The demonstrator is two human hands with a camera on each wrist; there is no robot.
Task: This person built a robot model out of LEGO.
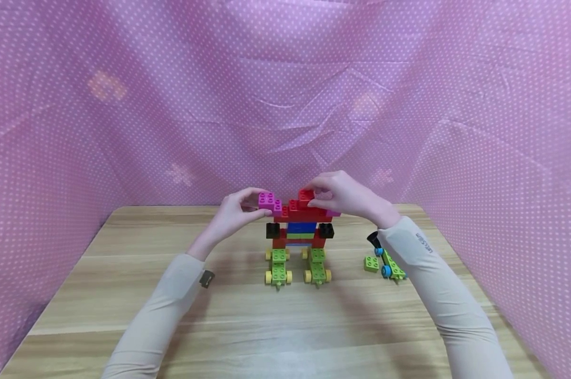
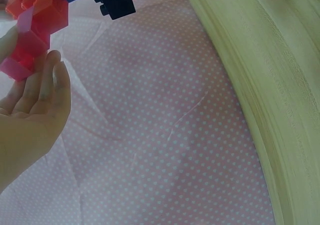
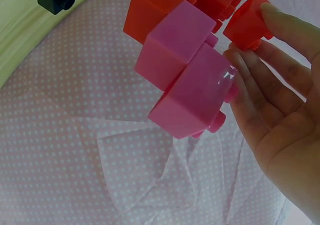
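Observation:
A brick figure point(image 1: 298, 237) stands mid-table on green wheeled feet, with red legs, a blue middle, black side blocks and a red top row. My left hand point(image 1: 262, 203) pinches the pink brick point(image 1: 266, 199) at the row's left end. The left wrist view shows those fingers point(image 2: 47, 80) against the pink brick point(image 2: 17, 67), below a black block point(image 2: 116, 1). My right hand point(image 1: 312, 196) pinches a small red brick point(image 1: 306, 197) on top of the row. In the right wrist view its fingertips point(image 3: 272, 15) lie on the red brick point(image 3: 247, 22), beside pink bricks point(image 3: 190, 80).
A loose green brick point(image 1: 371, 263) and a green wheeled piece with blue wheels point(image 1: 391, 267) lie on the wooden table point(image 1: 247, 326), right of the figure and by my right forearm. Pink dotted cloth point(image 1: 285, 105) walls in the table at the back and both sides.

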